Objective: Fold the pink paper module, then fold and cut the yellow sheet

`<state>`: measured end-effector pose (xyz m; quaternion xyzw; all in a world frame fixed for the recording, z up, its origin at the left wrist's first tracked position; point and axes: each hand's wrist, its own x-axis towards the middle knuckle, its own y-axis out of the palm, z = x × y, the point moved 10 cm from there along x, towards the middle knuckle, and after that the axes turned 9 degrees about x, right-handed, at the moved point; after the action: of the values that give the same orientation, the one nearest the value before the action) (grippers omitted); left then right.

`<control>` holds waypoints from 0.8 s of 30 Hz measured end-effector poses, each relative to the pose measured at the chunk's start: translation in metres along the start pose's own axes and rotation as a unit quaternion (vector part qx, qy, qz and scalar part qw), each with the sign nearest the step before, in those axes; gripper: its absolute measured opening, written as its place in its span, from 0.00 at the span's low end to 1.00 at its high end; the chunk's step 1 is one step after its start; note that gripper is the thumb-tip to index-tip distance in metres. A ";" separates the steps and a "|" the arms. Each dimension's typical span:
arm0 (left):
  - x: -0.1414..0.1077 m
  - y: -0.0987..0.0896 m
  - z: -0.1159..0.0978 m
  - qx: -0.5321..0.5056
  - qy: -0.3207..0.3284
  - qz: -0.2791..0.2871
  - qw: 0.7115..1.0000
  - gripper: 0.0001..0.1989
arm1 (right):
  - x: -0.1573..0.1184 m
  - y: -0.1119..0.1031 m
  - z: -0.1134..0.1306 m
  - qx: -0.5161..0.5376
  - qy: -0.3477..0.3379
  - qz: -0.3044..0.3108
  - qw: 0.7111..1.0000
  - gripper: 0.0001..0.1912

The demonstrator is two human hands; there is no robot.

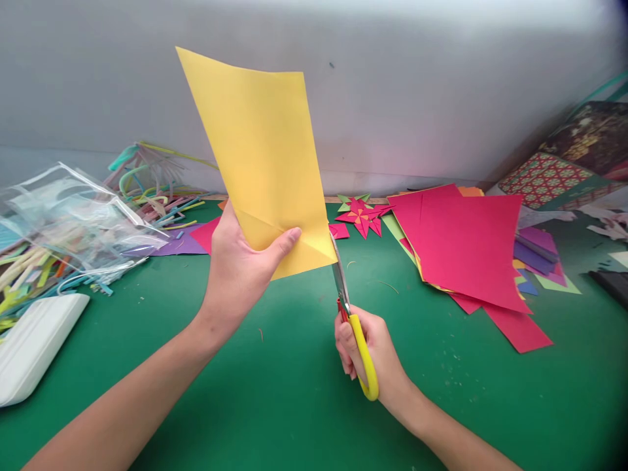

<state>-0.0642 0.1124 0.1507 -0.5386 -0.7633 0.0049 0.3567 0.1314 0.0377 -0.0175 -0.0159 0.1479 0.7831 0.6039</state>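
Observation:
A sheet of yellow paper (275, 150) stands upright in my left hand (240, 261), whose thumb presses on its lower part near diagonal crease lines. My right hand (367, 347) is closed round the yellow and red handles of a pair of scissors (363, 356). The blades point up and meet the lower right corner of the yellow sheet; part of them is hidden by the paper, so how far apart they are is hard to tell. Behind the sheet, a red paper star flower (360, 214) with green and orange parts lies on the green table (294, 405).
Red sheets (471, 248) are piled over other colours at the right, beside purple paper (537, 252). Pipe cleaners and a clear plastic bag (88, 209) lie at the left, with a white object (42, 347) in front. A patterned box (549, 180) stands at the back right.

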 end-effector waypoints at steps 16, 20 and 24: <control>-0.002 0.004 0.002 -0.028 -0.015 0.005 0.999 0.27 | 0.002 0.005 0.000 -0.027 -0.028 0.027 0.999 0.31; -0.001 0.002 0.002 -0.015 -0.012 0.001 1.000 0.28 | 0.002 0.009 -0.003 -0.012 -0.022 0.044 0.999 0.32; 0.004 -0.001 0.006 -0.017 -0.013 0.002 1.000 0.29 | 0.001 0.012 -0.002 0.023 -0.020 0.066 0.997 0.32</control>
<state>-0.0690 0.1170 0.1488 -0.5458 -0.7670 0.0003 0.3375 0.1194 0.0353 -0.0174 0.0234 0.1547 0.8180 0.5535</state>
